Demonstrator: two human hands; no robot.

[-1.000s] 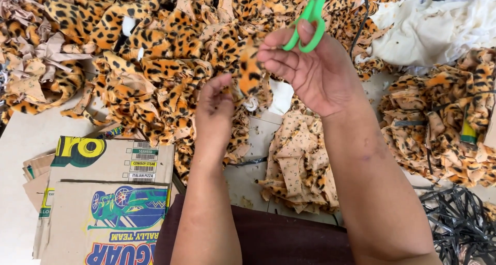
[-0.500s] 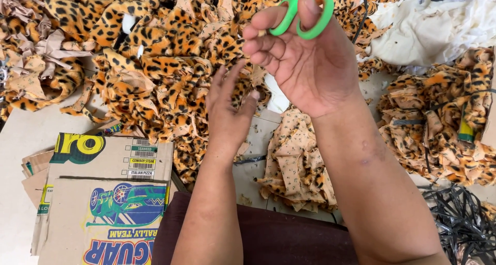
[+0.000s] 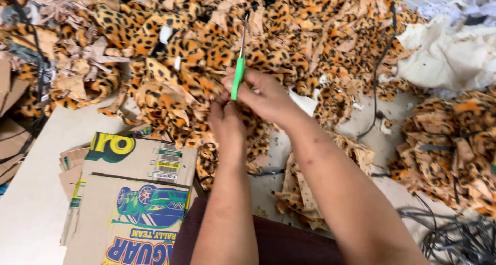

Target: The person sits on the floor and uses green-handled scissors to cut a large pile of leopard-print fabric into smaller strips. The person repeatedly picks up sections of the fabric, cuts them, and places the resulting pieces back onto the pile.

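Leopard-print fabric scraps (image 3: 170, 63) cover most of the upper table in a deep, tangled heap, orange and black with pale undersides showing here and there. A second mound of the same printed cloth (image 3: 454, 151) sits at the right edge, well apart from the main heap. Pale table surface (image 3: 31, 192) shows bare at the lower left. On it lies a flattened cardboard box (image 3: 134, 203) with a colourful picture of a car printed on its top face. Crumpled cream cloth (image 3: 449, 53) fills the upper right corner. A thin black cable (image 3: 380, 73) runs down from the top across the scraps near the right-hand side, and more dark cords (image 3: 454, 239) coil at the lower right.

Both bare forearms reach up from the bottom edge and meet over the near edge of the heap. The right hand (image 3: 268, 97) has its fingers curled closed around green-handled scissors (image 3: 238, 63), whose metal blades point away from the person, up over the scraps. The left hand (image 3: 227, 125) lies just below and touching the right one, fingers bent and pinched at the scraps beneath the scissors; what exactly it grips is hidden.
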